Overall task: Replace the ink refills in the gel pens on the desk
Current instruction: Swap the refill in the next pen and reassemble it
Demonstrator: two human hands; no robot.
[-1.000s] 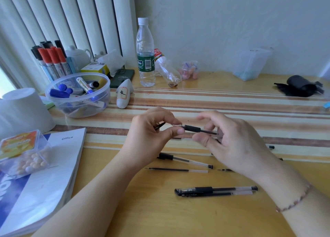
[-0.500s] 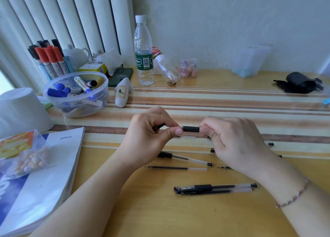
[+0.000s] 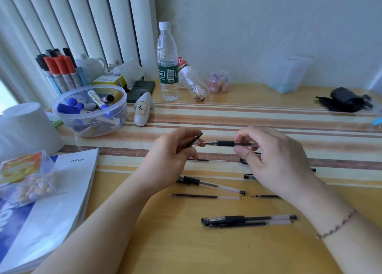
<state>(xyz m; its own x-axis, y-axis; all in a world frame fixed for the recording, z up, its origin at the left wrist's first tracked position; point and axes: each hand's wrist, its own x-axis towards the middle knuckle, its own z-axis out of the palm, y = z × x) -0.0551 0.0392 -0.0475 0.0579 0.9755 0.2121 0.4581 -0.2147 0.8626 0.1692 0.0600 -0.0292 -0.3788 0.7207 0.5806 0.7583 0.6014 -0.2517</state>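
Head view. Desk [image 3: 206, 253], wooden, with a striped mat across its middle.

Right hand [image 3: 275, 162]: fingers clamped on the barrel of a gel pen [image 3: 227, 143], held level above the mat, black grip and bare metal tip pointing left.

Left hand [image 3: 171, 156]: fingers pinched on a pen cap [image 3: 195, 141], clear with a black clip, its mouth just beside the pen tip and not touching it.

Below the hands, toward the near edge: one capless pen [image 3: 210, 184] lying aslant; a loose ink refill [image 3: 203, 196] just nearer than it; a second refill [image 3: 266, 196] partly hidden under the right wrist; a capped pen [image 3: 248, 219] with a further refill [image 3: 266, 223] touching its near side.

Left edge: clear bowl of markers [image 3: 88, 110], white book [image 3: 51, 207] marked "Office", clear candy box [image 3: 26, 178] resting on it.

Far edge: upright water bottle [image 3: 167, 67].
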